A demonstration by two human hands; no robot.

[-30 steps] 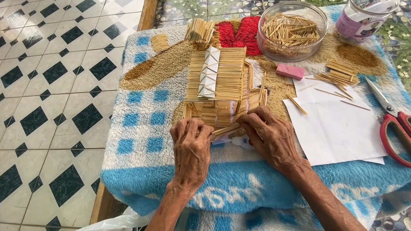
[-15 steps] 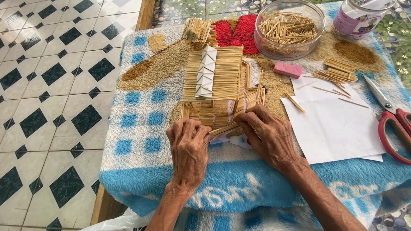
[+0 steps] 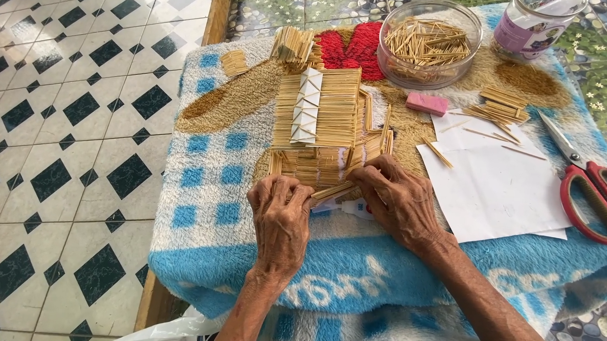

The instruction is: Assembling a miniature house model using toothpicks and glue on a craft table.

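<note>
My left hand [image 3: 280, 219] and my right hand [image 3: 395, 198] rest side by side on a fluffy blue-and-white blanket [image 3: 201, 206]. Between their fingertips they pinch a small bundle of thin wooden sticks [image 3: 332, 191], lying at a slant. Just beyond the fingers stands a small model house made of glued sticks [image 3: 316, 114], with white paper triangles on its roof. A small white tube [image 3: 349, 208] lies under my right hand's fingers.
A glass bowl of loose sticks [image 3: 428, 44] sits at the back, a pink eraser [image 3: 426, 103] before it. White paper sheets [image 3: 501, 188] and red-handled scissors [image 3: 597, 191] lie to the right. A plastic jar [image 3: 538, 27] stands far right. Tiled floor [image 3: 56, 139] lies left.
Both hands stay at the front of the stick house; the fingers have shifted slightly on the stick bundle. The view has moved a little.
</note>
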